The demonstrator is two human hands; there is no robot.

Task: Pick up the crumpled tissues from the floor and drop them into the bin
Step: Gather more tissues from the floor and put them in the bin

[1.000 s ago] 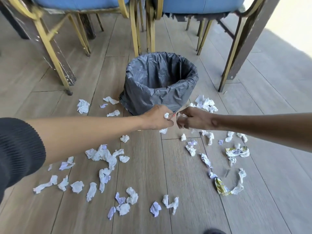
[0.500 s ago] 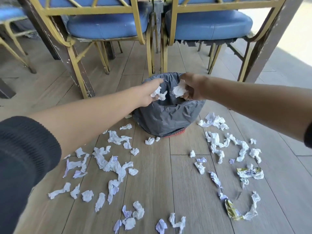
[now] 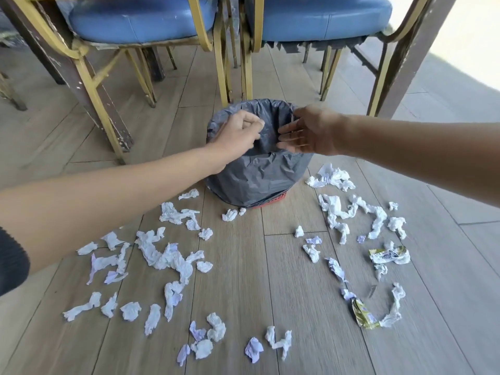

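The bin (image 3: 257, 180), lined with a dark grey bag over a red basket, stands on the wooden floor in front of two chairs. My left hand (image 3: 240, 135) hovers over its left rim with the fingers curled and no tissue visible in it. Over the right rim my right hand (image 3: 305, 132) is spread, fingers apart and empty. Several crumpled white tissues lie around the bin: a long cluster (image 3: 167, 255) at the left, another cluster (image 3: 349, 212) at the right, small pieces (image 3: 230, 214) just in front of the bin.
Two blue-cushioned chairs with gold metal frames (image 3: 221, 50) stand right behind the bin, their legs close to its rim. Dark wooden table legs (image 3: 405, 58) flank them. Two yellow-printed wrappers (image 3: 389, 255) lie among the tissues at the right.
Both hands carried tissues up from the floor to the bin's mouth. The tissues seen in the fingers half a second ago are gone from the hands, and the right hand has spread.
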